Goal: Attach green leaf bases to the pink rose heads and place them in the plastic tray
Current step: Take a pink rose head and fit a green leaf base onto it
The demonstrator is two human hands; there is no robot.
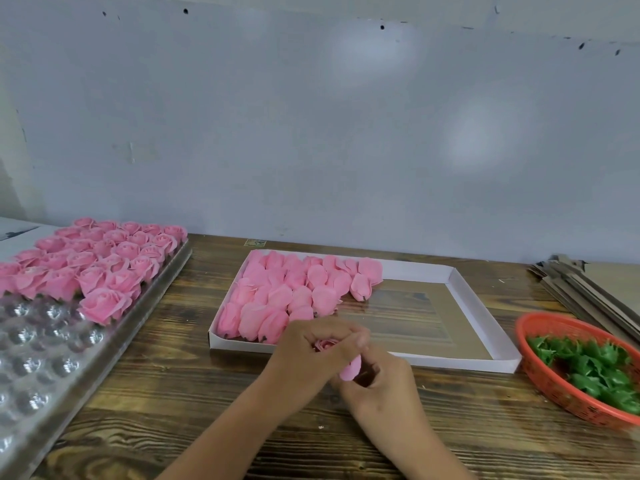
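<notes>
Nearest the camera, in the lower centre of the frame, both forearms reach in over the wooden tabletop and meet. A single pink rose head is held between the two hands just in front of the white cardboard box. The left hand is curled over the bloom from above, its grip closed around the petals. The right hand is cupped below, its fingers curled at the lower end of the flower. Whether a green leaf base is already pinched there cannot be told, since that end is hidden by the fingers; the fitting step is judged to be in hand.

At the right edge, a red mesh basket holds a heap of green leaf bases, so plenty remain.

Further back in the centre, the box is filled on its left half with unfinished roses lying on their sides; its right half is bare.

At the left, the plastic tray is filled in its far rows with finished roses standing upright, while the near dimples are still vacant. The task is judged to be roughly half done.
</notes>
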